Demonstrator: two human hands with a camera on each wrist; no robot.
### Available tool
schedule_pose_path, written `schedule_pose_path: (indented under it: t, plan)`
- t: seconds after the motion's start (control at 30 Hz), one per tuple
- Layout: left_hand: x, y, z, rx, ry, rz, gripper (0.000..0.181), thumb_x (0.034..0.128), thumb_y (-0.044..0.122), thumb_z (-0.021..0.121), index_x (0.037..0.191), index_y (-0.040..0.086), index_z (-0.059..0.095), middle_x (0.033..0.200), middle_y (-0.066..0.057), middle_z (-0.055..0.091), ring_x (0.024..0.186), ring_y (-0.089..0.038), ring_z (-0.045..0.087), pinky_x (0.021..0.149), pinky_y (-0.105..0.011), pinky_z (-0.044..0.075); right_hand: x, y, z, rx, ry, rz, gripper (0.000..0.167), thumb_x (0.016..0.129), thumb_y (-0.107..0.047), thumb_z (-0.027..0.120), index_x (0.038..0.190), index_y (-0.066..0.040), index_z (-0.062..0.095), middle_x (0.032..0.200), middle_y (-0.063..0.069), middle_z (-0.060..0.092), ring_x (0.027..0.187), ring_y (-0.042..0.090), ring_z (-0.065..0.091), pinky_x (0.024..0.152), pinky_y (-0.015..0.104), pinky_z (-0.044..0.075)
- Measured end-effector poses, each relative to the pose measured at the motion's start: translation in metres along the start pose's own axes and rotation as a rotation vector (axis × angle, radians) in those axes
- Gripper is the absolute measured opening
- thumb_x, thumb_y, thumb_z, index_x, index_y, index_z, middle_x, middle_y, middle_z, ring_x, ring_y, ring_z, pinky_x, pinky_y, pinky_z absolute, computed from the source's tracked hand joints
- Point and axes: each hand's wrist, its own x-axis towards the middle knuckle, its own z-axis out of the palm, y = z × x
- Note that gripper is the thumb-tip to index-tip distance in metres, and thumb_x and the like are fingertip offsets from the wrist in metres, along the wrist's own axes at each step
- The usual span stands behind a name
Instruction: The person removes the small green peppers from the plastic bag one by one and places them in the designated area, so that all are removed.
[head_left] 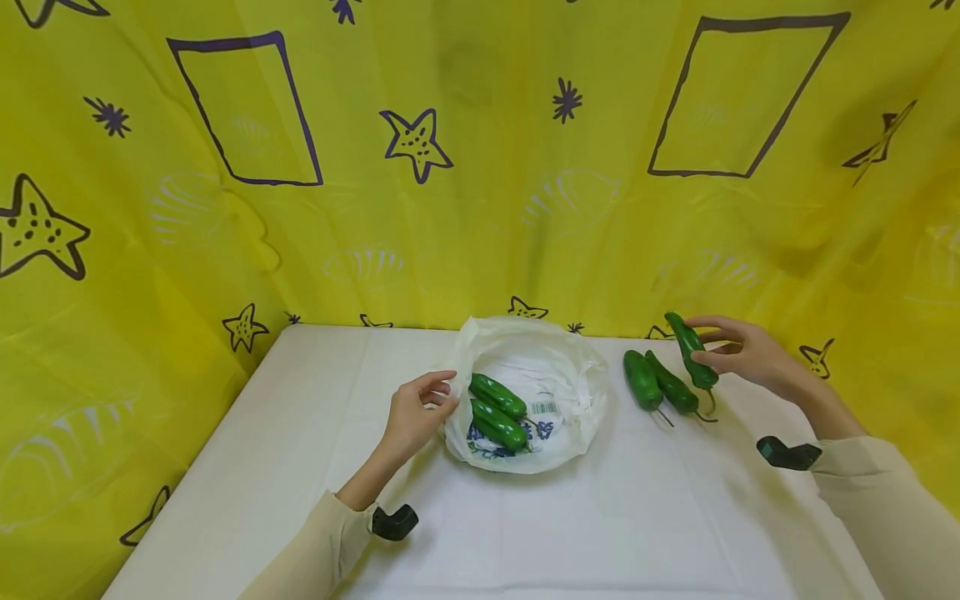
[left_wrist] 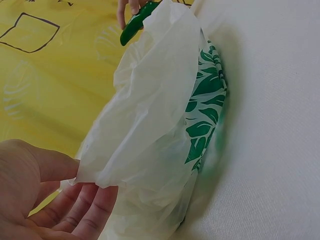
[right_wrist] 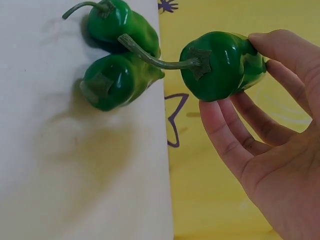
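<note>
A whitish plastic bag [head_left: 592, 417] lies with its mouth spread wide on the table, and two green peppers [head_left: 498, 396] rest inside it. My left hand [head_left: 420, 408] pinches the left rim of the bag [left_wrist: 145, 110] between thumb and fingers. To the right of the bag, my right hand [head_left: 738, 354] holds another green pepper [right_wrist: 215, 65] by its sides, raised off the table with its stem pointing away from the palm. Beside that hand, two more green peppers [head_left: 660, 387] lie close together on the cloth.
A white cloth covers the table [head_left: 600, 533]. Behind it and along the left side hangs a yellow curtain [head_left: 480, 208] with dark star and frame drawings. Green leaf print shows on the bag's outside in the left wrist view.
</note>
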Motion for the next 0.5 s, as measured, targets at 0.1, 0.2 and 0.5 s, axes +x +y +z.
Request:
schedule_pose_path:
  t: [0.1, 0.2, 0.5]
  plan:
    - [0.0, 0.0, 0.0, -0.005, -0.003, 0.005, 0.036, 0.0875, -0.001, 0.076, 0.123, 0.006, 0.073, 0.096, -0.008, 0.07, 0.082, -0.019, 0.07, 0.067, -0.02, 0.053, -0.004, 0.007, -0.001, -0.014, 0.007, 0.0, 0.06, 0.1, -0.027, 0.068, 0.152, -0.006, 0.045, 0.142, 0.032, 0.051, 0.099, 0.0, 0.065, 0.079, 0.034, 0.058]
    - [0.0, 0.0, 0.0, -0.003, -0.004, 0.009, 0.036, 0.0875, -0.001, 0.076, 0.123, 0.006, 0.073, 0.096, -0.008, 0.07, 0.082, -0.019, 0.07, 0.067, -0.019, 0.053, -0.008, 0.014, -0.003, -0.027, 0.016, 0.013, 0.061, 0.101, -0.028, 0.068, 0.152, -0.006, 0.044, 0.143, 0.031, 0.051, 0.108, 0.021, 0.068, 0.08, 0.036, 0.058]
    - [0.0, -0.001, 0.001, 0.004, -0.002, 0.014, 0.036, 0.0877, 0.0, 0.076, 0.123, 0.006, 0.073, 0.096, -0.007, 0.071, 0.082, -0.019, 0.07, 0.066, -0.02, 0.053, -0.015, 0.038, -0.003, -0.015, 0.02, 0.054, 0.064, 0.101, -0.03, 0.067, 0.155, -0.005, 0.041, 0.143, 0.034, 0.05, 0.122, 0.054, 0.055, 0.082, 0.042, 0.059]
